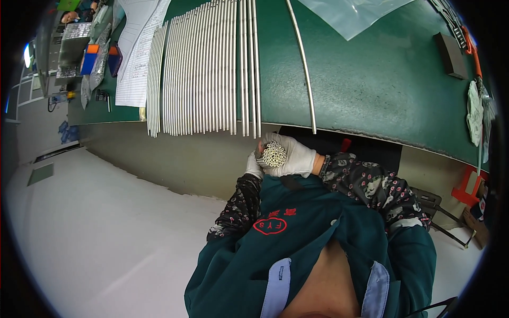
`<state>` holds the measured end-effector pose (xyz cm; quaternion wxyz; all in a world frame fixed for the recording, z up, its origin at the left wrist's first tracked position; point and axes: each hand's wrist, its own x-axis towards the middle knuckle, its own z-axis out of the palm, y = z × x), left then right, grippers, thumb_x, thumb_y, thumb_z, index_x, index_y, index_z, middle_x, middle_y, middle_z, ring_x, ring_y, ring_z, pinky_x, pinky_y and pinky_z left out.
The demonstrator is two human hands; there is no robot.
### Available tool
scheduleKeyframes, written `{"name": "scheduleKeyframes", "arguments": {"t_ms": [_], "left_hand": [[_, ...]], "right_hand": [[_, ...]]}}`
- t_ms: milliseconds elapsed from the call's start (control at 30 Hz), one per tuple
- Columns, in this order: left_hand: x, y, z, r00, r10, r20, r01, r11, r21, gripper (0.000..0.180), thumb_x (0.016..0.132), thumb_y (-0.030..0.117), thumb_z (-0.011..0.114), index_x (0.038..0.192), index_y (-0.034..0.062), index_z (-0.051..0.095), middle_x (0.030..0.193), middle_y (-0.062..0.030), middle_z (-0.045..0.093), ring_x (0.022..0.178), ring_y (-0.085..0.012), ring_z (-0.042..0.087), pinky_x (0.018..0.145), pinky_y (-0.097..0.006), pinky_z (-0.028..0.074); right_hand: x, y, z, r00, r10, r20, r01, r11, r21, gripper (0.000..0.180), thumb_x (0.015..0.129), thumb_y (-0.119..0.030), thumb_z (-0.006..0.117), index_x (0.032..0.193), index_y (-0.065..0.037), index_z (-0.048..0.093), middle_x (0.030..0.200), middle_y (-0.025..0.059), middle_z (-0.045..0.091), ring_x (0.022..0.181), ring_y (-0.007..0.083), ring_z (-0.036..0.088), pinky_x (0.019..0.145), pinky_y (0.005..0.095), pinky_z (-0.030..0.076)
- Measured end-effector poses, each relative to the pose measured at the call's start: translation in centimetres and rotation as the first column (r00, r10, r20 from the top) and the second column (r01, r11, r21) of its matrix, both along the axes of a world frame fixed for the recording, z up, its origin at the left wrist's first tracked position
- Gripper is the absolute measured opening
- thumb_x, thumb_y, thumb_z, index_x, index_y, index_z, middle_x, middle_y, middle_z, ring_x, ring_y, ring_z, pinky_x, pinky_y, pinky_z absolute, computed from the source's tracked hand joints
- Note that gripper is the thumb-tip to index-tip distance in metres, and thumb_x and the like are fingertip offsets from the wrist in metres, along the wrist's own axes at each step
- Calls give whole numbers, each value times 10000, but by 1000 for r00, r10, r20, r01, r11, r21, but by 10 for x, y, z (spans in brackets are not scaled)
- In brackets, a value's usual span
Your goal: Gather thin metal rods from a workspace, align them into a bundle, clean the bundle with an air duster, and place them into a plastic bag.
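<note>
In front of my chest, at the table's near edge, I hold a round bundle of thin metal tubes [274, 154]. Its hollow ends face up toward me, and the tubes' length is hidden below them. My right hand [298, 157], in a white glove, wraps round the right side of the bundle. On the other side my left hand [254, 166], also gloved, closes against it; its fingers are partly hidden. Just beyond my hands, a row of long metal tubes [199, 74] lies side by side on the green table [360, 90]. One single tube [304, 66] lies apart to the right.
Written paper sheets [132, 79] lie left of the row. A clear plastic bag [350, 16] rests at the far side. To the right are a dark block [450, 55], an orange-handled tool [473, 53] and a crumpled white cloth [473, 112]. A folding stand [445, 212] is on the floor.
</note>
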<state>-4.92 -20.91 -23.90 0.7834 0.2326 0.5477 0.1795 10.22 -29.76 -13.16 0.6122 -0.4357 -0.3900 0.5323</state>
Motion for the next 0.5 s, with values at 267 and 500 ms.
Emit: {"name": "scheduleKeyframes", "arguments": {"t_ms": [267, 500], "left_hand": [[-32, 23, -31, 992, -121, -26, 117, 986, -115, 226, 832, 211, 435, 889, 42, 575, 799, -74, 605, 685, -178, 586, 640, -289, 502], [-22, 10, -14, 981, -182, -70, 185, 982, 44, 293, 860, 274, 438, 939, 18, 556, 820, -78, 607, 699, -182, 591, 636, -299, 501]], "right_hand": [[-1, -5, 13, 998, 61, 24, -61, 998, 12, 422, 600, -86, 707, 956, -50, 484, 900, 35, 515, 857, 121, 499, 786, 252, 423], [0, -5, 9, 997, 31, 64, -32, 999, 2, 433, 601, -101, 712, 968, -51, 486, 901, 36, 520, 867, 125, 507, 809, 259, 424]]}}
